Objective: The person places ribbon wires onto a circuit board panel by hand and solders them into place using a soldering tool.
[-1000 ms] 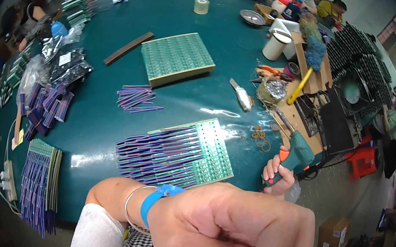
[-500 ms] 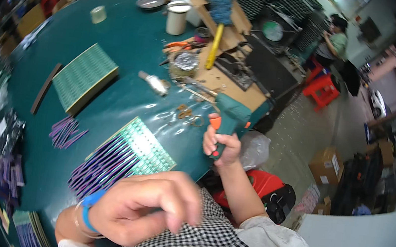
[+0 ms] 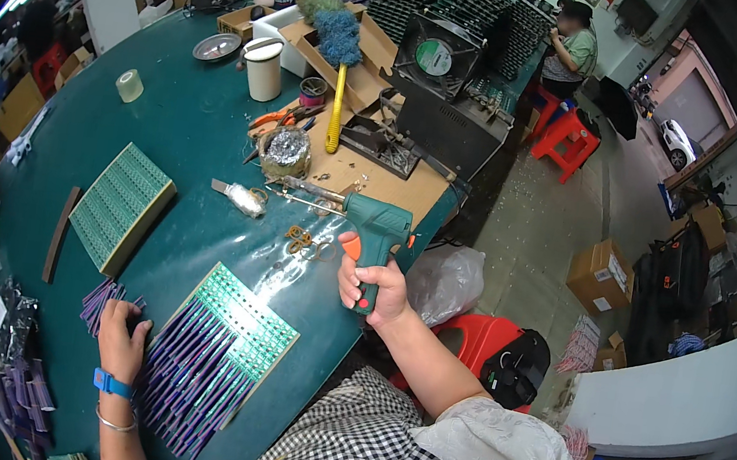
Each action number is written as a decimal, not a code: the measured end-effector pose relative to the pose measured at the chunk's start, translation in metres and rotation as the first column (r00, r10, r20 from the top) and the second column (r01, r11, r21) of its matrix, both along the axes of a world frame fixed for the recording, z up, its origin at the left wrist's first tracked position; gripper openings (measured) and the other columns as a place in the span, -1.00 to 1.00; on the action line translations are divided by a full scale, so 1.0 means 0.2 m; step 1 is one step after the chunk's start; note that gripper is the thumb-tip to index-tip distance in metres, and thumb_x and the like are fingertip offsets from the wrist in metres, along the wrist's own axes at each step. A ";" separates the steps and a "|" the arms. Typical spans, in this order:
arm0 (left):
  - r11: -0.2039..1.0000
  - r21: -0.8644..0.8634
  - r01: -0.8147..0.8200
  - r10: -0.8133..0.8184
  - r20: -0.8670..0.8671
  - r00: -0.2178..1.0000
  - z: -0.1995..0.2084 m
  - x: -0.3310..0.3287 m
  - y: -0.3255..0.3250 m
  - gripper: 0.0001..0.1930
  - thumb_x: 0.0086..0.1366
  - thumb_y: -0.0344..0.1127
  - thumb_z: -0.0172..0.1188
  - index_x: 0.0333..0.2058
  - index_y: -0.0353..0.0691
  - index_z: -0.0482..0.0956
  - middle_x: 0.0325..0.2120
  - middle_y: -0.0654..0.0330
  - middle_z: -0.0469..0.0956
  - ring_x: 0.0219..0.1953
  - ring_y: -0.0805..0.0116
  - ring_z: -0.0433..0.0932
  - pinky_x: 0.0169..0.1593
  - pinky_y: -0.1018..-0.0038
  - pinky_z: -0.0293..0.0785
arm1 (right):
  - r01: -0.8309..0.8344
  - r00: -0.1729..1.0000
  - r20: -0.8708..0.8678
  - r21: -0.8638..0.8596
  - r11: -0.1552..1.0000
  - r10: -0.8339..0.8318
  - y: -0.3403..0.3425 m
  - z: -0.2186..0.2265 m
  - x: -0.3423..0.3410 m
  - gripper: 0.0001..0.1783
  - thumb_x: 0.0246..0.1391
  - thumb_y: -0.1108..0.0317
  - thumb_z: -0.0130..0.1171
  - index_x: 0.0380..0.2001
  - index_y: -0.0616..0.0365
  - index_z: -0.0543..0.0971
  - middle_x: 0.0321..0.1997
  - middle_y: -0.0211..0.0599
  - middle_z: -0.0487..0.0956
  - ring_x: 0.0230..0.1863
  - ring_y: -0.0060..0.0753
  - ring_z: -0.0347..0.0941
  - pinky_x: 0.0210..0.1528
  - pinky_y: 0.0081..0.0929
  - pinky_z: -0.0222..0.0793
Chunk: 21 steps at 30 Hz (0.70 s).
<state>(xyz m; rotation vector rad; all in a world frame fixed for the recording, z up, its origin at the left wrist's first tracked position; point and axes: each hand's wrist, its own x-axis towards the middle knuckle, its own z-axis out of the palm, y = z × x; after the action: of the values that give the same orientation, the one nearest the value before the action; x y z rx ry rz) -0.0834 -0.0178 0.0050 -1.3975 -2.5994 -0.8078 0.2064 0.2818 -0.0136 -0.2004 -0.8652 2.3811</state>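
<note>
My right hand [image 3: 376, 292] is wrapped round the grip of a green soldering gun [image 3: 379, 222] with an orange trigger; its long metal tip points left above the table. My left hand [image 3: 124, 336], a blue band on its wrist, reaches down onto a small pile of thin purple wires [image 3: 101, 301]. Its thumb and fingers look apart; the fingertips partly hide the pile. Between my hands lies a green circuit board panel [image 3: 255, 325]. Purple wires [image 3: 192, 384] run side by side over its near part and past its edge.
Left of centre sits a stack of green boards [image 3: 122, 209], beside a dark bar [image 3: 61, 234]. A foil-covered round tin [image 3: 286, 152], a white canister [image 3: 263, 69] and a yellow-handled duster [image 3: 336, 109] stand farther back. A red stool [image 3: 566, 142] and a seated person [image 3: 571, 52] are beyond the table.
My left hand has moved from in front of my body, left and forward, down onto the loose wire pile. The soldering gun stays in my right hand. The whole view has shifted.
</note>
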 end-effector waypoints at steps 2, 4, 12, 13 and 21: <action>0.999 -0.009 -0.048 0.049 0.085 0.995 -0.04 -0.04 -0.05 -0.75 -0.02 -0.53 0.34 -0.35 -0.33 0.46 -0.36 0.02 0.45 -0.26 -0.04 0.47 -0.18 0.22 0.41 | -0.010 1.000 0.021 0.007 1.000 0.009 -0.02 0.00 -0.03 -0.41 -0.08 0.42 0.17 0.10 0.25 0.36 -0.57 -0.33 0.35 -0.64 -0.48 0.33 -0.59 -0.47 0.35; 1.000 0.015 0.011 -0.011 0.038 0.999 -0.08 -0.07 -0.09 -0.79 -0.01 -0.54 0.32 -0.41 -0.32 0.45 -0.41 0.01 0.43 -0.34 -0.04 0.47 -0.22 0.23 0.41 | 0.014 0.998 0.060 0.038 0.999 -0.016 -0.02 0.01 -0.05 -0.42 -0.09 0.43 0.16 0.08 0.26 0.38 -0.58 -0.30 0.38 -0.67 -0.46 0.33 -0.62 -0.46 0.33; 0.993 -0.013 -0.115 0.115 0.034 0.993 0.06 -0.04 -0.12 -0.73 0.00 -0.50 0.36 -0.30 -0.31 0.50 -0.34 0.05 0.47 -0.25 0.02 0.51 -0.15 0.28 0.45 | 0.080 0.997 -0.018 0.192 0.978 -0.079 0.06 0.20 0.00 -0.32 -0.10 0.45 0.10 0.17 0.33 0.28 -0.57 -0.31 0.31 -0.67 -0.47 0.28 -0.72 -0.49 0.36; 0.990 -0.013 -0.138 0.138 0.029 0.990 0.05 -0.03 -0.15 -0.75 0.02 -0.50 0.34 -0.30 -0.31 0.51 -0.34 0.05 0.48 -0.24 0.03 0.51 -0.15 0.27 0.45 | 0.050 0.998 -0.056 0.174 0.984 -0.041 0.08 0.19 -0.04 -0.31 -0.08 0.45 0.09 0.20 0.32 0.26 -0.57 -0.31 0.30 -0.66 -0.47 0.27 -0.71 -0.49 0.35; 0.988 0.001 -0.157 0.157 0.007 0.988 0.05 -0.07 -0.13 -0.90 0.12 -0.47 0.27 -0.34 -0.26 0.59 -0.35 0.08 0.54 -0.20 0.04 0.53 -0.12 0.25 0.45 | 0.128 0.952 0.209 0.386 0.913 -0.222 0.17 0.13 -0.20 -0.37 -0.03 0.49 0.05 0.18 0.38 0.26 -0.51 -0.32 0.35 -0.63 -0.52 0.30 -0.64 -0.55 0.32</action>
<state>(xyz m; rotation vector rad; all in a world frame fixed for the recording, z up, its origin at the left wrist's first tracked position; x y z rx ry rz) -0.0983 -0.0436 0.0147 -1.1724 -2.6713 -0.7939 0.1655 0.3156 0.0116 -0.4135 -1.3359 2.0061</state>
